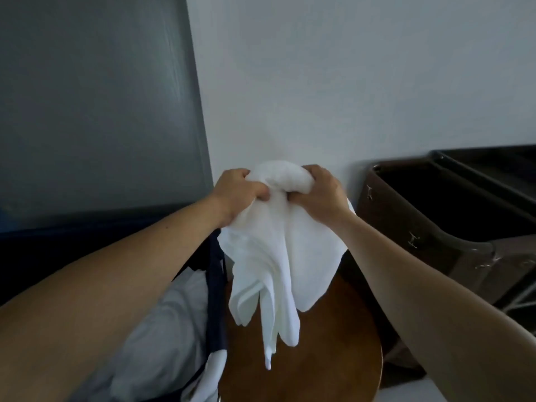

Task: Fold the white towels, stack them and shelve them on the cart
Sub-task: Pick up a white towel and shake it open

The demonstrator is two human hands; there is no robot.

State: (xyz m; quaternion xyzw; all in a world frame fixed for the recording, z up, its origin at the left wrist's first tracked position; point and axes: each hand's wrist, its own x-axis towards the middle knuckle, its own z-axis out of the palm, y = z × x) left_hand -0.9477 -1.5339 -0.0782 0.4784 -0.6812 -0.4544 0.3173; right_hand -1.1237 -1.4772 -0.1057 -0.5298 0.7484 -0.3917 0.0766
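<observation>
White towel point(275, 256) is up in mid-air, bunched at the top, with both hands gripping it. Left hand point(236, 192) fists the left side of the bunch, right hand point(322, 192) the right side, knuckles close together. Towel's long axis is vertical, loose ends dangling over the round wooden desk point(333, 343); contact unclear. Not folded yet. Likely next: hands part sideways to find an edge. Cart point(420, 221) sits right, nearer the right hand.
</observation>
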